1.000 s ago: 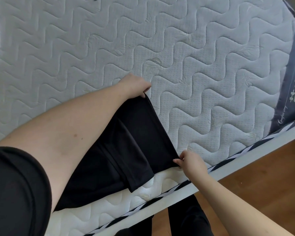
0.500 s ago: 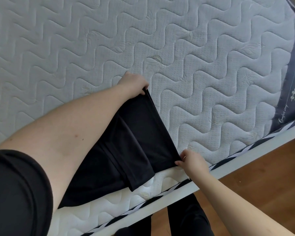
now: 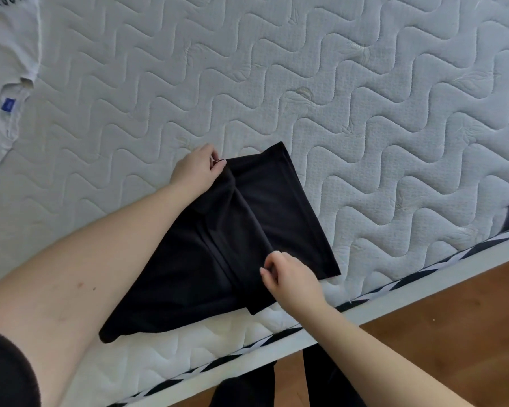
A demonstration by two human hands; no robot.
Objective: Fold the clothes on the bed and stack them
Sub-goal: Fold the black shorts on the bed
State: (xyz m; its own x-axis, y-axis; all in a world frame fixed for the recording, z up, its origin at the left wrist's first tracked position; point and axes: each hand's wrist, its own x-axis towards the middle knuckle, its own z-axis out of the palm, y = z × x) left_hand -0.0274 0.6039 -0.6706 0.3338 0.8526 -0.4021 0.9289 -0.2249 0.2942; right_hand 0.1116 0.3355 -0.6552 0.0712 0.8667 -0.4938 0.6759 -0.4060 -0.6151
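Quilted white mattress fills most of the view, its top stitched in wavy lines with small puckered motifs. Along its near side runs a black-and-white striped trim, then a pale bed frame, then warm wooden floor.

A black garment lies on the mattress close to that near edge, matte and soft, with hemmed borders. It is partly folded: a flat rectangular panel points up and right, and a creased overlapping layer runs across its middle. Its lower left tip almost reaches the rounded side of the mattress.

The left hand pinches the garment's far fold between thumb and fingertips. The right hand has its fingers curled around the near fold, gripping cloth (the fingertips themselves are partly hidden).

A white shirt with a blue label sits at the far left edge, well apart from the black garment. Broad bare mattress stretches beyond and to the right of the hands.

Compared with half a second ago, both hands have come inward from the panel's outer corners and now hold a fold farther left, so the panel's end lies flat and uncovered. The view has also swung, bringing the white shirt into sight.
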